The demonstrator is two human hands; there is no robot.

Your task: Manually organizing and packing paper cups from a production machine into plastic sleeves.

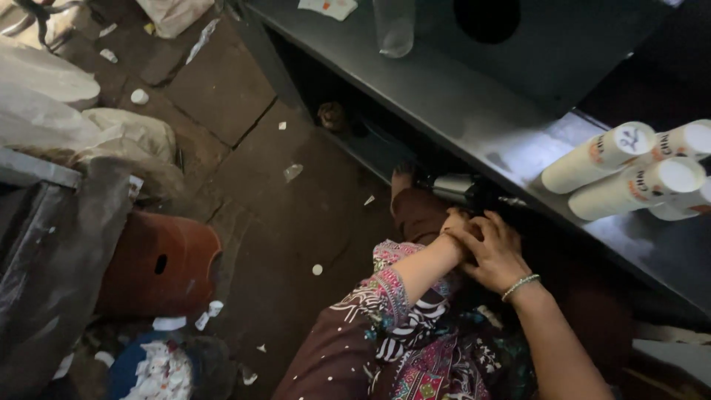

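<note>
Right hand: your right hand (498, 255) lies with its fingers (474, 231) curled over the left hand, pressing at the dark edge under the counter; a beaded bracelet (521, 285) circles its wrist.
Left hand: your left hand (453, 226) is mostly covered by the right one, so you cannot tell whether its fingers grip anything.
Metal cylinder: a shiny metal cylinder (453, 185) lies just beyond your fingertips, in the shadow below the counter; whether you touch it is unclear.
Counter: the grey steel counter (474, 118) runs above and past your fingers.
Paper cups: stacks of white paper cups (629, 170) lie on their sides on the counter, to the right of your hands.
Clear glass: a clear glass (394, 28) stands farther along the counter.
Floor: left of your hands, brown tiles (222, 89) carry scraps of litter and a red clay pot (159, 263) on its side.
</note>
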